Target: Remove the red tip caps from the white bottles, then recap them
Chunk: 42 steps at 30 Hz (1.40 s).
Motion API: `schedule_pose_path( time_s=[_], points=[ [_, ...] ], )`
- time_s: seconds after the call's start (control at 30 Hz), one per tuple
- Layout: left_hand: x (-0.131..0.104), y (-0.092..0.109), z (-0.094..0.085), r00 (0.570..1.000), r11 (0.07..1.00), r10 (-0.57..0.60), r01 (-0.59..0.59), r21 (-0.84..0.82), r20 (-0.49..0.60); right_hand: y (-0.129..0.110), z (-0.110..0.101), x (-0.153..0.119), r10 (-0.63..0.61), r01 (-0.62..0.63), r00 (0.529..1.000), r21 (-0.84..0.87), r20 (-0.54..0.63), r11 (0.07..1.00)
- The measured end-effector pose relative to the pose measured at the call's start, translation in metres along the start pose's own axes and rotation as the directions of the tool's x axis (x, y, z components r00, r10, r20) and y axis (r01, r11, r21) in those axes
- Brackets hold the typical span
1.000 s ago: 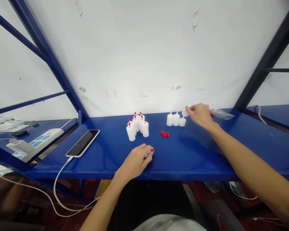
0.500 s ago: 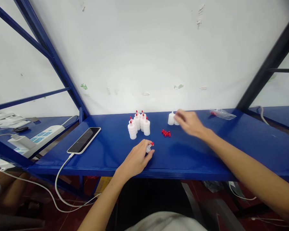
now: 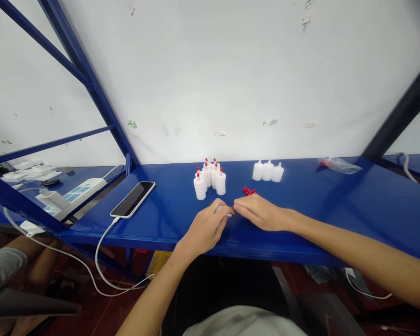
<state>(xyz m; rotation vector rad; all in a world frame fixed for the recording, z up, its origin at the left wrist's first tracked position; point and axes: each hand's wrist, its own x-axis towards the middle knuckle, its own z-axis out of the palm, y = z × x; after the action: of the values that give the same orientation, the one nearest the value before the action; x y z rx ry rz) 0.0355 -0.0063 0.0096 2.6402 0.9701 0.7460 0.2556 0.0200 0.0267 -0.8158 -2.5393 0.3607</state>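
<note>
My left hand (image 3: 207, 226) is closed around a small white squeeze bottle (image 3: 224, 210), which lies tilted and is mostly covered by the fingers. Fingertips of my right hand (image 3: 261, 212) meet the left fingers at the bottle's end. The right fingers are pressed together, and what they hold, if anything, is hidden. Just beyond the right hand lies a small heap of red caps (image 3: 248, 191), partly covered by it. Behind my left hand stands a group of several white bottles with red caps (image 3: 210, 177). Three uncapped white bottles (image 3: 267, 171) stand farther back on the right.
A phone (image 3: 133, 199) with a white charging cable lies on the left of the blue table (image 3: 318, 210). A clear plastic bag (image 3: 341, 165) with something red lies at the back right. A power strip (image 3: 77, 198) is beyond the left frame. Another person's legs show at lower left.
My right hand has come from the uncapped bottles at the back to my left hand. Three uncapped bottles now show fully. The red tip at my left fingers is now out of sight.
</note>
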Motion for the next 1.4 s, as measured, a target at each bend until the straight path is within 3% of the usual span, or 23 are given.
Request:
schedule_pose_path(
  time_s=[0.07,0.17,0.3,0.43,0.53,0.77,0.87,0.93,1.03,1.13,1.2,1.3,1.33,1.4],
  points=[
    [0.000,0.001,-0.001,1.000,1.000,-0.018,0.018,-0.008,-0.007,0.008,-0.011,0.000,0.113,-0.112,0.992,0.026,-0.061,0.993],
    [0.001,0.002,-0.003,0.997,0.996,-0.073,0.075,-0.041,0.039,0.033,-0.031,-0.004,0.277,-0.288,0.954,-0.089,-0.117,0.954],
    [0.003,0.003,-0.003,0.988,0.992,-0.123,0.126,-0.027,0.097,0.071,-0.045,-0.014,0.476,-0.474,0.877,-0.286,-0.066,0.833],
    [0.004,0.004,-0.004,0.987,0.991,-0.124,0.129,-0.036,0.106,0.088,-0.044,-0.017,0.531,-0.487,0.846,-0.338,0.047,0.805],
    [0.004,0.004,-0.004,0.986,0.990,-0.133,0.137,-0.038,0.098,0.085,-0.042,-0.016,0.510,-0.456,0.850,-0.305,0.129,0.836],
    [0.001,0.002,-0.002,0.992,0.992,-0.119,0.120,-0.024,0.052,0.078,-0.049,-0.015,0.495,-0.457,0.845,-0.205,0.201,0.865],
    [0.000,0.001,-0.001,0.994,0.995,-0.101,0.101,-0.014,0.029,0.067,-0.051,-0.014,0.464,-0.438,0.884,-0.253,0.052,0.863],
    [0.000,0.001,0.000,0.996,0.996,-0.092,0.092,-0.015,0.014,0.051,-0.046,-0.010,0.369,-0.367,0.929,-0.246,-0.041,0.897],
    [0.000,-0.001,0.001,0.996,0.995,-0.090,0.090,-0.046,-0.011,0.021,-0.025,-0.002,0.151,-0.149,0.989,-0.101,0.009,0.984],
    [-0.001,-0.001,0.002,0.995,0.991,-0.094,0.090,-0.100,-0.033,0.000,-0.001,0.005,0.014,-0.015,1.000,0.034,0.020,0.999],
    [-0.001,0.000,0.001,0.992,0.989,-0.107,0.099,-0.111,-0.071,-0.003,0.005,0.006,-0.017,0.020,0.999,0.070,-0.042,0.997],
    [0.000,-0.002,-0.001,0.964,0.976,-0.191,0.166,-0.142,-0.184,0.011,-0.011,0.002,0.030,-0.029,0.959,0.011,-0.281,1.000],
    [0.001,-0.003,-0.003,0.945,0.965,-0.236,0.201,-0.167,-0.226,0.020,-0.022,-0.001,0.077,-0.096,0.916,-0.029,-0.393,0.995],
    [0.002,-0.009,-0.005,0.893,0.934,-0.336,0.275,-0.229,-0.299,0.041,-0.048,-0.007,0.192,-0.325,0.784,-0.127,-0.591,0.937]
  ],
)
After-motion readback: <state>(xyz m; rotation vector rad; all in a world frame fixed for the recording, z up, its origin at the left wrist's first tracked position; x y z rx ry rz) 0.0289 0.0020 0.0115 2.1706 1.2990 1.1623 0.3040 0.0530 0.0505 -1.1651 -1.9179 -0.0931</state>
